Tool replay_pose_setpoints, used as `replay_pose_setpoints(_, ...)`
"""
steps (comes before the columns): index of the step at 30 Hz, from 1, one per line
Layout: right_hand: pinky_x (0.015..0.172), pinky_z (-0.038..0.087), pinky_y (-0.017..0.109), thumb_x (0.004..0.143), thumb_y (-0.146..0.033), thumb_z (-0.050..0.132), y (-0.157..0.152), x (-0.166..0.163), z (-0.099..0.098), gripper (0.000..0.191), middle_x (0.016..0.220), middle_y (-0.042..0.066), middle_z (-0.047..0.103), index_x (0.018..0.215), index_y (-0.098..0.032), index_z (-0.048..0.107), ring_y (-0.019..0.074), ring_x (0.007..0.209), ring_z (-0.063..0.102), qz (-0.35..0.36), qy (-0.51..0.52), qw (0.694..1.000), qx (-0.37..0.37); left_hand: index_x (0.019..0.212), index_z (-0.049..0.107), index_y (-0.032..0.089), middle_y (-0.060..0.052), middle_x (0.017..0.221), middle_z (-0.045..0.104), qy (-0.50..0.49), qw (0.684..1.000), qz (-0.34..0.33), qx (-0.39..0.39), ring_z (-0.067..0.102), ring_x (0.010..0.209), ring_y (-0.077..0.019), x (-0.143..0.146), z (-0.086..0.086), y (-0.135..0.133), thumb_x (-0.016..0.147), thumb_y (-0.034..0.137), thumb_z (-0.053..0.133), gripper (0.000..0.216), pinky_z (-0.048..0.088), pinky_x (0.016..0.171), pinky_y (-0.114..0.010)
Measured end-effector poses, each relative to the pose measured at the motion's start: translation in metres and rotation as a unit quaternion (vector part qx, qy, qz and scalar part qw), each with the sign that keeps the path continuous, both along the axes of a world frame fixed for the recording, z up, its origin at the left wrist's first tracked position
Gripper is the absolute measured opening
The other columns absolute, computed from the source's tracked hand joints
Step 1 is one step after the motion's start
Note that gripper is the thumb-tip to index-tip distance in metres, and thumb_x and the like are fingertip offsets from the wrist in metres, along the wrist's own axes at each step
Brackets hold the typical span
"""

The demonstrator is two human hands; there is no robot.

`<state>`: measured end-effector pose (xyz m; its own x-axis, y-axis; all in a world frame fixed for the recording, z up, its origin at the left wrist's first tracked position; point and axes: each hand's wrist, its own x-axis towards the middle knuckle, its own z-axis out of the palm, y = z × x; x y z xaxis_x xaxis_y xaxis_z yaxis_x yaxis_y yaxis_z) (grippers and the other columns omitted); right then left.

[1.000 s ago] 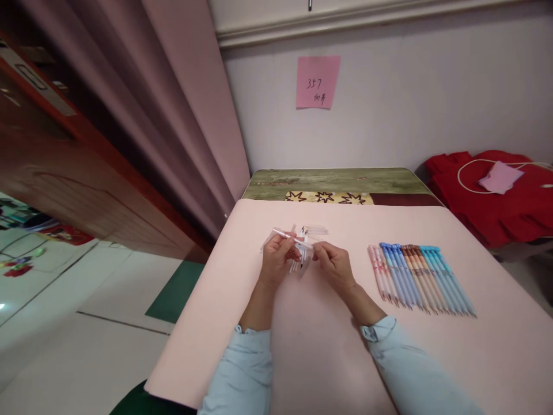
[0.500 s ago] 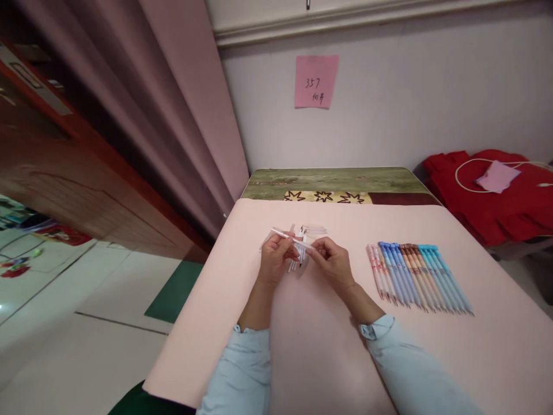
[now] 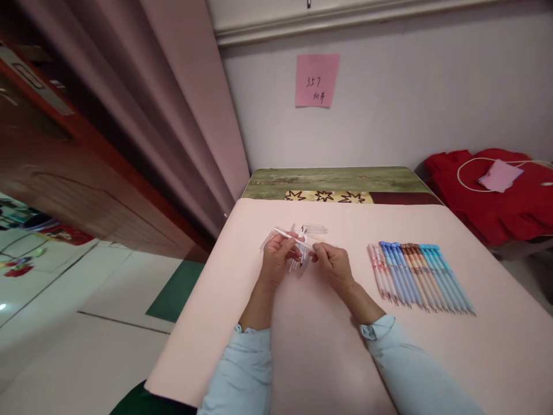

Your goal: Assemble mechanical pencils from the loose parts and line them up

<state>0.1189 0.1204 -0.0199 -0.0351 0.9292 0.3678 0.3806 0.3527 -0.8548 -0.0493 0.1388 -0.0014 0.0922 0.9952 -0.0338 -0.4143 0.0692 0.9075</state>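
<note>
A clear, slender tube (image 3: 283, 233) is held above the counter (image 3: 328, 351), between the left hand (image 3: 273, 264) and the right hand (image 3: 336, 266). Its long axis is slanted from far left to near right, with the far-left end projecting past the left fingers. The tube is gripped by the closed left fingers along its length, and its near-right end is pinched between the right thumb and forefinger. Whether anything is contained in it cannot be told. Beneath, thin white sticks (image 3: 293, 266) are partly hidden. To the right, coloured pens (image 3: 421, 278) are laid side by side, points turned toward the near edge.
</note>
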Motion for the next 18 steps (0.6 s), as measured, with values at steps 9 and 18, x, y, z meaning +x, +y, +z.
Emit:
replay_pose_setpoints(9, 0.059, 0.04, 0.022, 0.097, -0.046, 0.048, 0.001, 0.0007, 0.0001, 0.042, 0.061, -0.001, 0.063, 0.068, -0.02, 0.064, 0.0112, 0.057, 0.057, -0.016, -0.015, 1.0, 0.01, 0.1, 0.064, 0.012, -0.009, 0.094, 0.073, 0.01, 1.0, -0.013, 0.005, 0.061, 0.058, -0.0104, -0.0012, -0.0017, -0.0003, 0.079, 0.035, 0.074, 0.033, 0.052, 0.053, -0.024)
replay_pose_setpoints(18, 0.054, 0.038, 0.021, 0.084, -0.049, 0.066, 0.0008, -0.002, -0.002, 0.028, 0.06, -0.005, 0.055, 0.087, -0.021, 0.065, 0.0104, 0.052, 0.047, -0.059, -0.021, 0.998, 0.023, 0.1, 0.064, 0.012, -0.01, 0.093, 0.072, 0.01, 1.0, -0.013, 0.006, 0.061, 0.059, -0.0109, -0.0011, -0.0018, 0.0009, 0.077, 0.037, 0.075, 0.035, 0.052, 0.052, -0.025)
